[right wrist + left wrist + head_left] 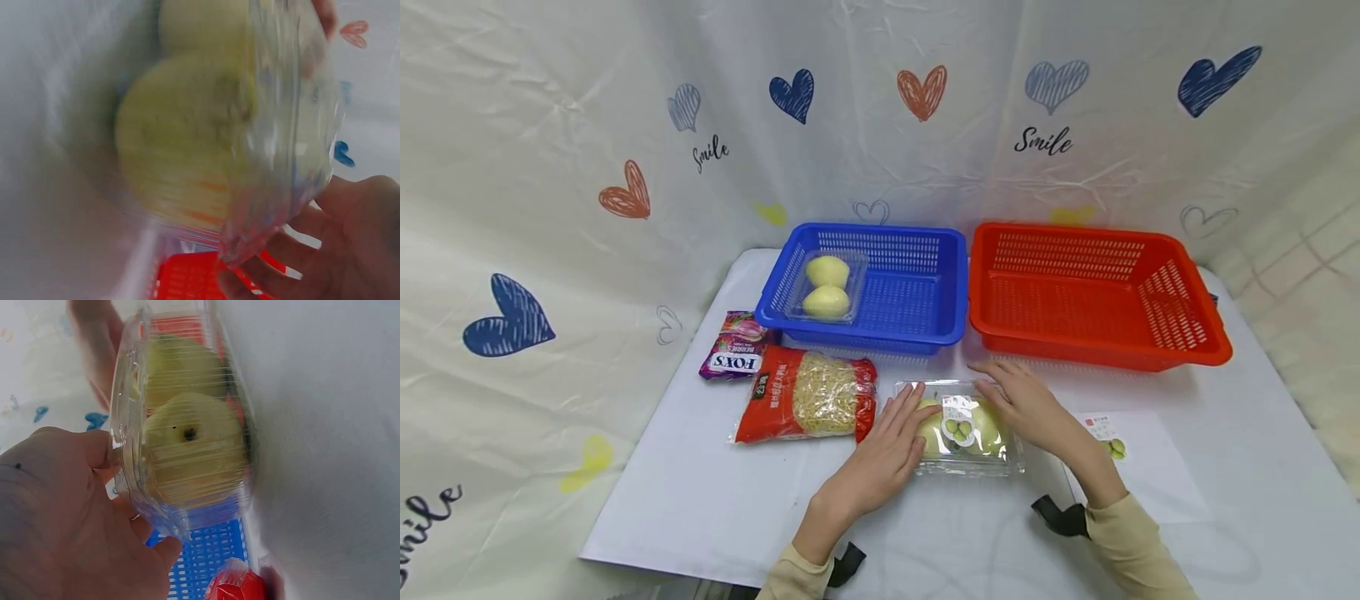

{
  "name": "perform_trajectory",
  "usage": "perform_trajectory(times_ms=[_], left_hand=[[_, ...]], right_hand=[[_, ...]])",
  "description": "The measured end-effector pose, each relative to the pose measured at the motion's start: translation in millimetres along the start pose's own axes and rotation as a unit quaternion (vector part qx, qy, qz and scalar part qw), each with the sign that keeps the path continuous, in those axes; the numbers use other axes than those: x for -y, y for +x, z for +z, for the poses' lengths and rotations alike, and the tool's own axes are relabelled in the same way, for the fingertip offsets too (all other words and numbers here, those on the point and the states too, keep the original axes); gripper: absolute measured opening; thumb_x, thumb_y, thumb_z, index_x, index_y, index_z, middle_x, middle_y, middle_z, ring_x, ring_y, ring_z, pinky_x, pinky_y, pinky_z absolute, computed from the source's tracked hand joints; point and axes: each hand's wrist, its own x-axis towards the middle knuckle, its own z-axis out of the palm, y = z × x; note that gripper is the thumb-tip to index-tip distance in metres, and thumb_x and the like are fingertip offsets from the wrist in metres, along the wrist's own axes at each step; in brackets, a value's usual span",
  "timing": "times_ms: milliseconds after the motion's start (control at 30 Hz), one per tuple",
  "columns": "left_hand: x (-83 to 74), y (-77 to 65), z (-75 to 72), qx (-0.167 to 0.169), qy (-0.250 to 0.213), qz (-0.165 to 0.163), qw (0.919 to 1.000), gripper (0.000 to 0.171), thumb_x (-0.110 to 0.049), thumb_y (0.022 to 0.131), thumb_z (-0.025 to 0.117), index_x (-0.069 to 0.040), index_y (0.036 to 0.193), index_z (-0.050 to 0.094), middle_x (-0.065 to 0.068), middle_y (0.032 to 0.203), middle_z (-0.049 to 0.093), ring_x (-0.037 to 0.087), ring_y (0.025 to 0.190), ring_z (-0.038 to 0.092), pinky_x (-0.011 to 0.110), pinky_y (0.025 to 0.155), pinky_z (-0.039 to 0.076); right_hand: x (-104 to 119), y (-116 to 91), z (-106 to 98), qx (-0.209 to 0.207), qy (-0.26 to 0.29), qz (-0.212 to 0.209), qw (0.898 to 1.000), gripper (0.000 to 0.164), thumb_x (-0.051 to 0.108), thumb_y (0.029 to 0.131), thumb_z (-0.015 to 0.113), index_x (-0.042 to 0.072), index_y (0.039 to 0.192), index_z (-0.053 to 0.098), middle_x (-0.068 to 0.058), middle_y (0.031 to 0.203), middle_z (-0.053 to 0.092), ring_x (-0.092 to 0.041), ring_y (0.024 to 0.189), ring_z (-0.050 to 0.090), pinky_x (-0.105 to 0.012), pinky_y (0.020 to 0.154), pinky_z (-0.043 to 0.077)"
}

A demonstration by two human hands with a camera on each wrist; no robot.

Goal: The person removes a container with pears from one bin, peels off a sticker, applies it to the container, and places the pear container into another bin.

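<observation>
A clear plastic fruit box [973,446] lies on the white table in front of the baskets, with a printed label on its lid. Round pale yellow-green fruit [194,447] shows through the ridged side. My left hand [883,458] touches the left part of the lid, fingers mostly straight and pointing away from me. On the far right corner rests my right hand [1033,408], its fingers extended over the lid's edge. The right wrist view is blurred, with the right hand's fingers [300,253] along the rim of the box.
Behind stand a blue basket [895,337], holding another box of yellow fruit [827,287], and a red basket [1097,354]. A red pasta bag [808,396] and a purple FOX'S packet [737,342] lie left. A printed sheet [1150,471] lies right.
</observation>
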Motion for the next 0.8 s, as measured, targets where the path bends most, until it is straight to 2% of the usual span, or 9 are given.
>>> perform_trajectory(times_ms=[67, 133, 200, 267, 400, 600, 700, 800], left_hand=[[0.2, 0.1, 0.2, -0.008, -0.004, 0.001, 1.0, 0.048, -0.026, 0.112, 0.035, -0.017, 0.159, 0.033, 0.008, 0.175, 0.011, 0.025, 0.164, 0.008, 0.048, 0.132, 0.015], [0.3, -0.2, 1.2, -0.013, -0.011, 0.001, 0.9999, 0.047, -0.026, 0.112, 0.034, -0.017, 0.159, 0.033, 0.008, 0.175, 0.011, 0.027, 0.164, 0.007, 0.049, 0.132, 0.016], [0.1, -0.9, 1.7, -0.016, -0.021, 0.0, 0.9997, 0.047, -0.027, 0.113, 0.033, -0.018, 0.159, 0.032, 0.009, 0.175, 0.01, 0.029, 0.164, 0.006, 0.051, 0.131, 0.017], [1.0, -2.2, 1.6, -0.019, -0.022, -0.003, 0.9996, 0.048, -0.03, 0.113, 0.032, -0.02, 0.16, 0.03, 0.011, 0.175, 0.008, 0.032, 0.163, 0.005, 0.054, 0.13, 0.019], [6.1, -3.6, -7.3, -0.033, -0.005, -0.019, 0.9993, 0.052, -0.039, 0.112, 0.032, -0.023, 0.162, 0.029, 0.012, 0.175, 0.004, 0.037, 0.163, 0.002, 0.059, 0.129, 0.017], [27.7, 9.7, -42.5, -0.05, 0.027, -0.095, 0.9939, 0.065, -0.05, 0.109, 0.038, -0.022, 0.165, 0.023, 0.009, 0.176, -0.004, 0.034, 0.163, -0.008, 0.061, 0.131, 0.006], [38.9, 21.3, -55.0, -0.04, 0.05, -0.126, 0.99, 0.072, -0.054, 0.107, 0.039, -0.021, 0.166, 0.017, 0.011, 0.175, -0.004, 0.038, 0.162, -0.012, 0.06, 0.131, -0.003], [45.6, 28.6, -60.7, -0.019, 0.074, -0.146, 0.9864, 0.079, -0.058, 0.104, 0.041, -0.021, 0.167, 0.01, 0.013, 0.175, -0.005, 0.043, 0.161, -0.013, 0.062, 0.13, -0.005]], right_hand=[[-3.1, 13.3, -4.8, 0.05, 0.01, -0.013, 0.999, 0.034, 0.026, 0.109, 0.049, 0.006, 0.129, 0.067, -0.014, 0.123, 0.072, -0.037, 0.119, 0.066, -0.058, 0.106, 0.05], [-5.4, 23.6, -7.5, 0.094, 0.028, -0.027, 0.995, 0.03, 0.025, 0.109, 0.048, 0.007, 0.119, 0.069, -0.006, 0.104, 0.073, -0.025, 0.099, 0.069, -0.045, 0.091, 0.057], [-8.3, 30.5, -8.4, 0.126, 0.042, -0.039, 0.99, 0.025, 0.022, 0.109, 0.048, 0.008, 0.11, 0.068, 0.0, 0.089, 0.067, -0.014, 0.084, 0.061, -0.033, 0.078, 0.054], [-10.6, 33.4, -9.1, 0.146, 0.055, -0.043, 0.987, 0.021, 0.019, 0.108, 0.05, 0.007, 0.107, 0.066, 0.003, 0.085, 0.063, -0.008, 0.079, 0.055, -0.026, 0.073, 0.049], [-15.0, 30.0, -12.4, 0.164, 0.087, -0.047, 0.981, 0.019, 0.017, 0.106, 0.053, 0.002, 0.11, 0.065, 0.001, 0.09, 0.068, -0.005, 0.082, 0.057, -0.023, 0.075, 0.051], [-17.1, 16.9, -26.4, 0.18, 0.131, -0.022, 0.975, 0.024, 0.024, 0.106, 0.057, 0.003, 0.116, 0.063, -0.006, 0.107, 0.074, -0.018, 0.101, 0.07, -0.026, 0.085, 0.056], [-16.4, 8.2, -34.8, 0.166, 0.127, -0.01, 0.978, 0.023, 0.03, 0.103, 0.063, 0.009, 0.113, 0.066, -0.003, 0.108, 0.075, -0.02, 0.105, 0.072, -0.026, 0.086, 0.057], [-13.1, 0.9, -42.7, 0.144, 0.103, -0.011, 0.984, 0.021, 0.036, 0.099, 0.067, 0.016, 0.105, 0.068, 0.004, 0.1, 0.074, -0.016, 0.099, 0.072, -0.025, 0.084, 0.058]])
